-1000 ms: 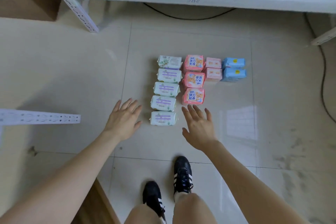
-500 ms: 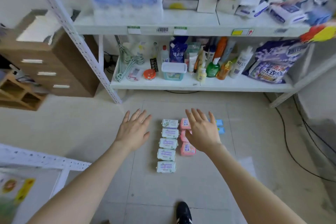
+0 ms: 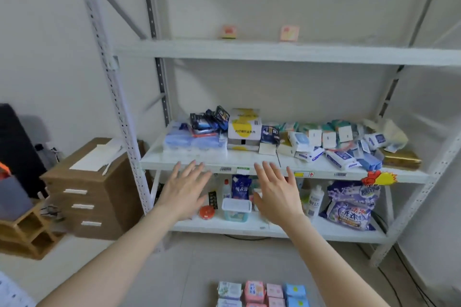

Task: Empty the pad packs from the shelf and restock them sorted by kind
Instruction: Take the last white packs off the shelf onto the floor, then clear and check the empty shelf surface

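In front of the shelf (image 3: 249, 168), left hand (image 3: 184, 192) and right hand (image 3: 277, 194) are held up spread flat, nothing gripped; pad packs (image 3: 262, 293) are lined up on the near floor.

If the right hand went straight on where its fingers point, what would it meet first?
Likely the right hand meets the front edge of the middle shelf, by its labels; depth is unclear.

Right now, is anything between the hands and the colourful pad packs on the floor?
Nothing visible. The white, pink and blue plastic pad packs sit in rows on the pale tiled floor, with open air below the left hand and right hand.
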